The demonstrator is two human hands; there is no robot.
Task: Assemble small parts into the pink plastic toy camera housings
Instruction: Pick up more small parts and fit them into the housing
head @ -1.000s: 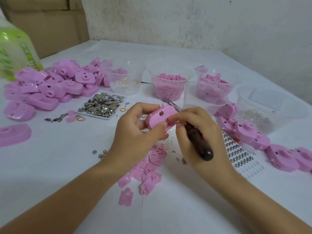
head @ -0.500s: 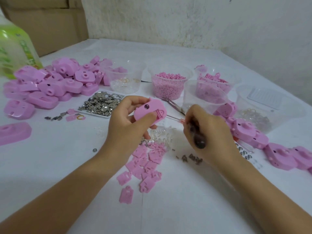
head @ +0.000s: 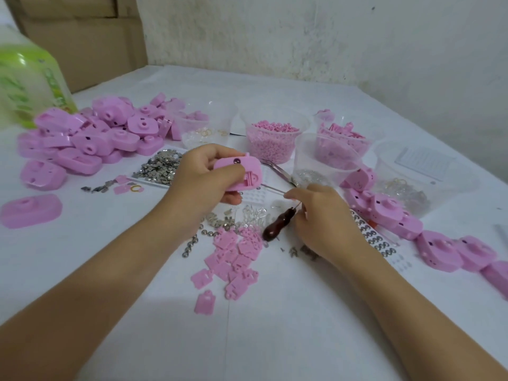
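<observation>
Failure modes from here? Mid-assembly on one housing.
1. The thin metal rod pinched in the right hand points at the housing, close to fingers of the left hand gripping it: a slip may jab them.
2. Loose metal rings and pink plates lie between the wrists; a sweep may scatter them.

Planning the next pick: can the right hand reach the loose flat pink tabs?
Probably yes: the pink tabs lie uncovered beside the right hand, though its fingers pinch the wooden-handled tool.

A stained, off-white plaster wall (head: pixel 302 37) fills the upper frame; brown cardboard boxes (head: pixel 82 37) stand upper left behind the white table (head: pixel 275 339).
</observation>
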